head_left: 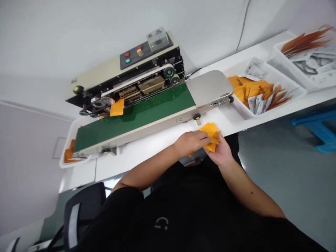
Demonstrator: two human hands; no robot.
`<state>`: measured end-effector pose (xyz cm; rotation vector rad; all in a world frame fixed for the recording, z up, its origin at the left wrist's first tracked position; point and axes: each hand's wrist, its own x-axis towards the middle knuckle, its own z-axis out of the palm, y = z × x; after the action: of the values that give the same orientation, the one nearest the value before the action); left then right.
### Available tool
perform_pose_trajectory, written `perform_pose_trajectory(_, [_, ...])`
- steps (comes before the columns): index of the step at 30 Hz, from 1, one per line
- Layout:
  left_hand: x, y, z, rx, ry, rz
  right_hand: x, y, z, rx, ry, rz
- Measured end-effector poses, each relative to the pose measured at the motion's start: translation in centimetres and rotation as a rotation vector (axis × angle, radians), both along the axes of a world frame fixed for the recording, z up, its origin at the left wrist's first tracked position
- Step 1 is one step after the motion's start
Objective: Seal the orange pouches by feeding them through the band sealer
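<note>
We have our left hand [191, 142] and right hand [219, 151] clenched on a loose bunch of flat orange sachets [210, 135] over the white surface [154, 164], where a slackened grip could drop one toward the far green conveyor belt [133, 117].

Not one word can be read in this shot right now! The printed packets [255, 69] in the white tray [278, 104] show dark print, but it's far too small to make out, and the same goes for the tiny label [180, 119] on the cream side of the conveyor sealer [147, 126]. And on the black shirt [168, 238], a pale logo mark [161, 223], an arc over a short dash, shows no letters.
</note>
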<state>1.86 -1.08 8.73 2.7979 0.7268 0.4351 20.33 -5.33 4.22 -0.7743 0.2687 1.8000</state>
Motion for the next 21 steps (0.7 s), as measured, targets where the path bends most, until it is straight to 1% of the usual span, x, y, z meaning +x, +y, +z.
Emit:
perform_pose_trajectory(4, [0.2, 0.3, 0.8, 0.014, 0.046, 0.044, 0.1, 0.1, -0.6, -0.025, 0.013, 0.043])
perform_pose_trajectory(7, [0.6, 0.6, 1.6, 0.028, 0.037, 0.054, 0.3, 0.6, -0.9, -0.032, 0.029, 0.037])
perform_pose_trajectory(10, [0.6, 1.1, 2.5, 0.132, 0.01, 0.049, 0.7, 1.3, -1.1, -0.045, 0.044, 0.004])
perform_pose_trajectory(13, [0.1, 2.3, 3.8, 0.244, -0.063, 0.058, 1.4, 1.7, -1.5, -0.059, 0.011, -0.038])
perform_pose_trajectory(15, [-0.5, 3.6, 4.8, 0.261, -0.123, 0.113, 1.8, 1.8, -1.8, -0.051, -0.015, -0.059])
perform_pose_trajectory(17, [-1.1, 5.6, 6.1, 0.27, -0.157, 0.211, 2.1, 1.8, -2.0, -0.031, -0.035, -0.067])
perform_pose_trajectory(19, [-1.8, 8.0, 7.4, 0.308, -0.137, 0.332, 2.2, 1.8, -2.2, -0.025, -0.048, -0.075])
perform_pose_trajectory(21, [-2.5, 10.7, 8.4, 0.369, -0.063, 0.451, 2.2, 1.7, -2.3, -0.036, -0.053, -0.082])
